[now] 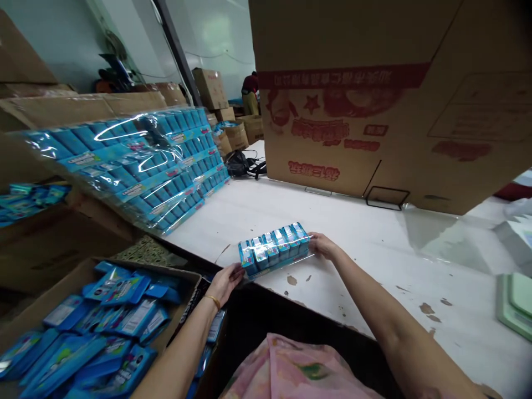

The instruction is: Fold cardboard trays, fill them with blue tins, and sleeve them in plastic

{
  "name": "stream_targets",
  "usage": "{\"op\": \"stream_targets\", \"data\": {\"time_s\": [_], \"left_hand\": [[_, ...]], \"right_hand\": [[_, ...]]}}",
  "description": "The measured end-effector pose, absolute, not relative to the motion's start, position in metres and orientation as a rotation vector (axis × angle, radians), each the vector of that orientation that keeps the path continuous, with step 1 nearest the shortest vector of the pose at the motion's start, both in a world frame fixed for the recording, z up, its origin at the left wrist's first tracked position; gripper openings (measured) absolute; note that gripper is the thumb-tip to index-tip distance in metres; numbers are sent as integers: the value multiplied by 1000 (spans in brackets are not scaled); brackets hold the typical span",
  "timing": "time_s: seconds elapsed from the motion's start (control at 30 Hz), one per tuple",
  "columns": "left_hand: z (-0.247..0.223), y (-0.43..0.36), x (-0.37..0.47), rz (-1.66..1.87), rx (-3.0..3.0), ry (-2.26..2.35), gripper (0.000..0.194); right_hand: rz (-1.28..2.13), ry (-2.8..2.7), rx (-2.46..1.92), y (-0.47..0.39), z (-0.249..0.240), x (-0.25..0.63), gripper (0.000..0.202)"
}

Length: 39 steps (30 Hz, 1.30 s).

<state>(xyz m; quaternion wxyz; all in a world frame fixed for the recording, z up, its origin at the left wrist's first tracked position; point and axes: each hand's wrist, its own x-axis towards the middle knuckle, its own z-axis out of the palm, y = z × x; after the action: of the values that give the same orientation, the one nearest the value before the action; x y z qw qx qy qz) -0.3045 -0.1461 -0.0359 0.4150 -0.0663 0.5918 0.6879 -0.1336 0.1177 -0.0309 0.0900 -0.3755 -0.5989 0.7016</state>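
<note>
A clear-wrapped pack of small blue boxes (274, 249) rests at the near edge of the white table (366, 260), tilted slightly with its right end farther away. My left hand (225, 282), with a gold bangle on its wrist, grips the pack's left end. At the opposite end, my right hand (323, 245) holds the wrap and the pack's corner with closed fingers. Stacked packs of the same blue boxes (166, 160), under shiny film, stand at the table's left side.
An open carton (183, 310) of blue flat packages is at the lower left. A large brown carton (374, 122) stands across the table's back, near a black wire stand (387, 198). A pale green device (515, 305) sits at right. Far back, a person (250, 94) stands among cartons.
</note>
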Motion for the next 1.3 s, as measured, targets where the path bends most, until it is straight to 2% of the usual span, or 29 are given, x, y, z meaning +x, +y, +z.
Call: {"op": "stream_targets", "data": {"time_s": [0.1,0.23,0.47,0.6,0.87,1.03,1.17,1.3], "left_hand": [[-42,-148,-306,1717,-85,1488,10],[-42,-150,-305,1685,24,1529,14],[-34,-149,-303,1695,54,1496,27],[-14,-146,-306,1767,-4,1554,40],[9,-139,-327,1514,231,1885,28],[23,-143,-335,1313,249,1832,23],[39,-140,-352,1389,99,1796,20],[97,-149,-389,1524,-13,1874,22]], "right_hand": [[2138,-1799,-1023,118,-34,-130,27],[2149,-1821,-970,117,-37,-130,26],[2062,-1868,-1034,118,-29,-127,18],[1909,-1858,-1086,127,-7,-123,28],[1939,-2163,-1000,136,28,-139,28],[2085,-2337,-943,137,47,-157,31],[2185,-2426,-912,146,64,-192,30],[2130,-2463,-796,143,123,-260,30]]}}
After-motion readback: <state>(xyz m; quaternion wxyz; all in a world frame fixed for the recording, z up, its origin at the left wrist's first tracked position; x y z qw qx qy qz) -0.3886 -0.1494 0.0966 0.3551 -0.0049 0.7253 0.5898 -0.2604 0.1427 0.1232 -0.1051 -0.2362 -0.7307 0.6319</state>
